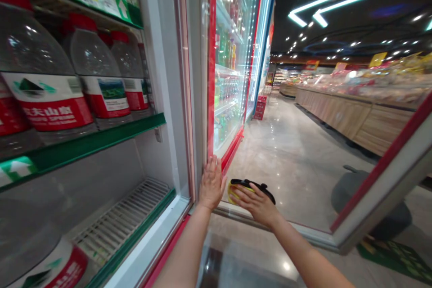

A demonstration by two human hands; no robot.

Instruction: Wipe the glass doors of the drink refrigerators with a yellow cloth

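A glass door with a red and silver frame [388, 184] stands open from a drinks fridge. My left hand [212, 184] lies with its fingers stretched out on the door's frame at the hinge side, holding nothing. Low on the glass, my right hand [257, 202] presses a yellow and black pad [266, 189] against the pane near the bottom edge. Its fingers lie over the yellow part, and the black part shows above and beyond them. The palm side of both hands is hidden.
Large red-capped water bottles [97, 67] fill the fridge shelf with a green edge [101, 132] at left. Below is a white wire rack [124, 216]. Through the glass appear another lit fridge [229, 72], wooden display counters [354, 117] and a dark rounded object [351, 193].
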